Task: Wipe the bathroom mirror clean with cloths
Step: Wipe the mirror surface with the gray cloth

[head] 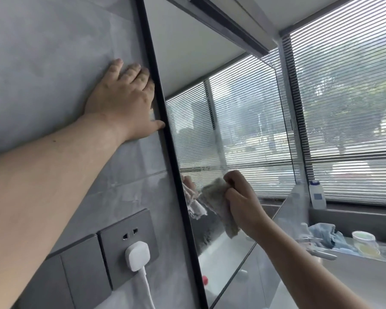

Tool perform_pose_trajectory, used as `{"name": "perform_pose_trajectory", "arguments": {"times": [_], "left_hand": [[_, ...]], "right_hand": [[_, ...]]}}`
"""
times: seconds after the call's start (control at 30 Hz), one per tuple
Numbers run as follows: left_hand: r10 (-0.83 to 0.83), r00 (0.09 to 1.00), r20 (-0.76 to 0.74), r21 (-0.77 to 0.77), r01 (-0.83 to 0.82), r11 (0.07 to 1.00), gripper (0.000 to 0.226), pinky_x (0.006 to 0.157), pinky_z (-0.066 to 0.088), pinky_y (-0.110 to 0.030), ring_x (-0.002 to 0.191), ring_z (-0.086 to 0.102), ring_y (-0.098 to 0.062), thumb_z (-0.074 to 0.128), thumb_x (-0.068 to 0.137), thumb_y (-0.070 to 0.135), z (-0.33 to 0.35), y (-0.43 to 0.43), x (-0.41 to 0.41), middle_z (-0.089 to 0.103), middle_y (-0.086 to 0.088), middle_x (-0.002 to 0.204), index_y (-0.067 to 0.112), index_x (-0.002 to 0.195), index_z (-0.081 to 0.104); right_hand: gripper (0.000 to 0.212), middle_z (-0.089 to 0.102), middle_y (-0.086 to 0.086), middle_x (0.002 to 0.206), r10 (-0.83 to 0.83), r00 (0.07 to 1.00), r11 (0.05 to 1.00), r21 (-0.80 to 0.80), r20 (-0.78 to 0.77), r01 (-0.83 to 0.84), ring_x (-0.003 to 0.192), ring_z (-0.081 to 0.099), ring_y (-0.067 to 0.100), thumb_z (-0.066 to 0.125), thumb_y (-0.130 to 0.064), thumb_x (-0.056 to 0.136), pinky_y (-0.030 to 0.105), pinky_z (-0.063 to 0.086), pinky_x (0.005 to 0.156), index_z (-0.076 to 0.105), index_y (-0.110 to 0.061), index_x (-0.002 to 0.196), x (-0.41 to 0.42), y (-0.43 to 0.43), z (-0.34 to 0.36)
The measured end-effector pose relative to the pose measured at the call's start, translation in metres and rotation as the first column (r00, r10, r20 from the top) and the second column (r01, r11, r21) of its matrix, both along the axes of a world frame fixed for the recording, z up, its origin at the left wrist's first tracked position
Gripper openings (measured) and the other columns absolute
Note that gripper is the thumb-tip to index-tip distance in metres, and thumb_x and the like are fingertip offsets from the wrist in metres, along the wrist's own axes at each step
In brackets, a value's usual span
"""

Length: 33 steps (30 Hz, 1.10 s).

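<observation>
The black-framed mirror hangs on the grey tiled wall and reflects the window blinds. A hazy smear shows on the glass just above my right hand. My right hand grips a crumpled grey-beige cloth and holds it against the lower part of the glass; the cloth and fingers are mirrored beside it. My left hand lies flat on the wall tile, fingers straight, its fingertips and thumb touching the mirror's left frame edge.
A grey socket plate with a white plug and cord sits below my left arm. At right, the counter holds a blue cloth, a small cup and a white bottle by the blinds.
</observation>
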<state>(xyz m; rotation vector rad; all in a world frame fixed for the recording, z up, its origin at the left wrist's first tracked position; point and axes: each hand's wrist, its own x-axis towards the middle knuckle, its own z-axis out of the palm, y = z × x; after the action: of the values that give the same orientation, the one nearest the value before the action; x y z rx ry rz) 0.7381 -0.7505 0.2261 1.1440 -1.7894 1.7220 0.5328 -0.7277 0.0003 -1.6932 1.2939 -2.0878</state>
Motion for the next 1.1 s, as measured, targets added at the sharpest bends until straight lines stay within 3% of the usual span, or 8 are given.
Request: {"name": "perform_pose_trajectory", "arguments": {"times": [0.17, 0.27, 0.37, 0.6, 0.77, 0.83, 0.93, 1.1], "left_hand": [[0.006, 1.000, -0.004, 0.008, -0.005, 1.000, 0.101, 0.123, 0.008, -0.049, 0.152, 0.015, -0.024, 0.029, 0.082, 0.080, 0.000, 0.003, 0.000, 0.024, -0.010, 0.163, 0.011, 0.155, 0.027], [0.017, 1.000, -0.003, 0.007, -0.017, 1.000, 0.101, 0.123, 0.007, -0.048, 0.152, 0.015, -0.023, 0.028, 0.082, 0.081, 0.000, 0.004, 0.000, 0.023, -0.009, 0.164, 0.011, 0.155, 0.025], [0.029, 1.000, -0.002, -0.003, -0.029, 1.000, 0.100, 0.123, 0.007, -0.048, 0.153, 0.014, -0.023, 0.027, 0.082, 0.080, -0.001, 0.002, -0.002, 0.022, -0.009, 0.164, 0.012, 0.155, 0.024], [0.016, 1.000, -0.006, -0.024, -0.016, 1.000, 0.101, 0.123, 0.008, -0.049, 0.152, 0.016, -0.024, 0.027, 0.080, 0.079, 0.000, 0.001, -0.002, 0.024, -0.009, 0.163, 0.011, 0.155, 0.026], [-0.015, 1.000, -0.013, -0.032, 0.015, 0.999, 0.102, 0.122, 0.010, -0.050, 0.151, 0.020, -0.025, 0.030, 0.077, 0.078, 0.001, -0.002, -0.002, 0.028, -0.011, 0.162, 0.009, 0.153, 0.031], [-0.018, 1.000, -0.009, -0.033, 0.017, 0.999, 0.101, 0.122, 0.010, -0.050, 0.151, 0.020, -0.026, 0.030, 0.077, 0.078, 0.001, -0.002, -0.003, 0.027, -0.011, 0.162, 0.009, 0.152, 0.032], [-0.020, 1.000, 0.000, -0.044, 0.020, 0.999, 0.102, 0.122, 0.012, -0.051, 0.151, 0.021, -0.026, 0.031, 0.077, 0.078, 0.000, -0.004, -0.002, 0.029, -0.012, 0.161, 0.008, 0.151, 0.034], [-0.018, 1.000, 0.009, -0.052, 0.019, 0.998, 0.110, 0.121, 0.013, -0.052, 0.149, 0.025, -0.028, 0.029, 0.073, 0.087, 0.002, -0.004, -0.004, 0.034, -0.013, 0.158, 0.008, 0.148, 0.038]], "right_hand": [[0.026, 0.054, -0.017, 0.088, -0.245, 0.963, 0.969, 0.000, -0.113, 0.247, 0.087, 0.053, 0.010, 0.065, -0.010, 0.087, 0.029, 0.044, 0.074, 0.050, -0.032, 0.086, -0.005, -0.024, -0.008], [0.027, 0.049, -0.013, 0.090, -0.528, 0.831, 0.844, -0.209, -0.172, 0.493, 0.089, 0.049, 0.016, 0.073, -0.009, 0.083, 0.033, 0.043, 0.077, 0.051, -0.025, 0.085, -0.008, -0.048, -0.029], [0.006, 0.050, -0.005, 0.090, -0.474, 0.862, 0.837, -0.395, -0.180, 0.378, 0.072, 0.050, 0.011, 0.058, -0.015, 0.091, 0.026, 0.044, 0.057, 0.056, -0.020, 0.091, -0.004, -0.065, -0.048], [0.011, 0.060, 0.007, 0.098, -0.414, 0.875, 0.740, -0.652, -0.252, 0.162, 0.080, 0.059, 0.018, 0.053, -0.012, 0.095, 0.024, 0.051, 0.069, 0.059, -0.013, 0.104, 0.027, -0.069, -0.037], [0.007, 0.058, -0.007, 0.095, -0.370, 0.927, 0.824, -0.439, 0.061, 0.358, 0.075, 0.059, 0.008, 0.056, -0.016, 0.095, 0.029, 0.052, 0.064, 0.062, -0.017, 0.092, 0.014, -0.089, 0.006], [0.009, 0.058, -0.001, 0.092, -0.375, 0.891, 0.872, -0.229, 0.256, 0.433, 0.077, 0.059, 0.018, 0.058, -0.011, 0.094, 0.037, 0.050, 0.067, 0.064, -0.013, 0.087, -0.011, -0.105, 0.013], [0.010, 0.060, 0.008, 0.091, -0.430, 0.798, 0.880, -0.001, 0.422, 0.474, 0.086, 0.059, 0.029, 0.058, -0.012, 0.095, 0.030, 0.036, 0.068, 0.063, -0.011, 0.086, -0.053, -0.126, -0.003], [0.013, 0.063, 0.010, 0.095, -0.363, 0.774, 0.917, 0.048, 0.518, 0.397, 0.085, 0.061, 0.023, 0.061, -0.021, 0.096, 0.037, 0.049, 0.077, 0.064, -0.016, 0.084, -0.064, -0.127, -0.017]]}}
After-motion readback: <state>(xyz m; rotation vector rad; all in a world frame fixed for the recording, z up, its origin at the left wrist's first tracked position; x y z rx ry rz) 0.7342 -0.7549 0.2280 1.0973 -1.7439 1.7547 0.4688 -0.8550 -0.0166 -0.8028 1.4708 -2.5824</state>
